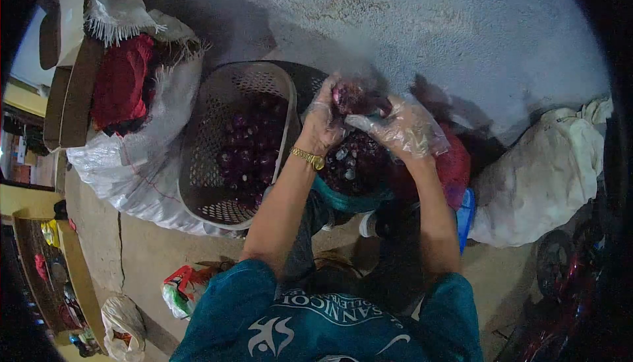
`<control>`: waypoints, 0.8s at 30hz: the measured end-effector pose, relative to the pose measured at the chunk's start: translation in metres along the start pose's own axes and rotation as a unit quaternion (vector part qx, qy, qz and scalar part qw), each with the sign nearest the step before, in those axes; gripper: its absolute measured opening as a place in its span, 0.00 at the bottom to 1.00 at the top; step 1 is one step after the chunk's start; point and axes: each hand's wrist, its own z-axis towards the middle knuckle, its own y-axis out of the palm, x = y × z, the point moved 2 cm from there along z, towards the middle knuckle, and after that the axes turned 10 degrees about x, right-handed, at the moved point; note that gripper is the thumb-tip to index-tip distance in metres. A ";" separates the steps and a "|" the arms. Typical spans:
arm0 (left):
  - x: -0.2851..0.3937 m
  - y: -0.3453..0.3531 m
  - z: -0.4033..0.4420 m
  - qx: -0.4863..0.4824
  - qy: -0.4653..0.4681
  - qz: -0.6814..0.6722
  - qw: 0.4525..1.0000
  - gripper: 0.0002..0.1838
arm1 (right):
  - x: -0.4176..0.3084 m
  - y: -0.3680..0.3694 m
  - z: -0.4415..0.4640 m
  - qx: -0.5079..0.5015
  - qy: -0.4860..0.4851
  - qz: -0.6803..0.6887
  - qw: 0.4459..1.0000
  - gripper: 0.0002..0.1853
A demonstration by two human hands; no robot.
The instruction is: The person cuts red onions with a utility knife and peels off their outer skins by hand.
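Note:
A reddish-purple onion is held up between both hands, close to the wall. My left hand, with a gold watch at the wrist, has its fingers wrapped round the onion's left side. In a clear plastic glove, my right hand closes on its narrow end at the right. Below the hands sits a teal sack filled with dark purple onions. To the left, a grey perforated basket holds several dark purple onions.
A white woven sack with red mesh inside stands at the left beside a cardboard box. At the right are a red mesh sack, a blue plastic edge and a pale sack. A rough wall rises behind.

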 end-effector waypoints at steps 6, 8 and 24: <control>-0.014 -0.008 0.013 0.016 0.044 -0.038 0.998 0.19 | -0.009 0.000 -0.002 0.033 -0.035 -0.051 0.998 0.38; -0.018 -0.014 0.020 0.003 0.051 -0.048 0.998 0.18 | -0.010 0.000 -0.003 0.048 -0.049 -0.071 0.995 0.38; -0.012 -0.007 0.007 -0.005 0.040 -0.021 0.999 0.13 | -0.001 0.010 0.001 0.018 -0.068 -0.077 0.995 0.39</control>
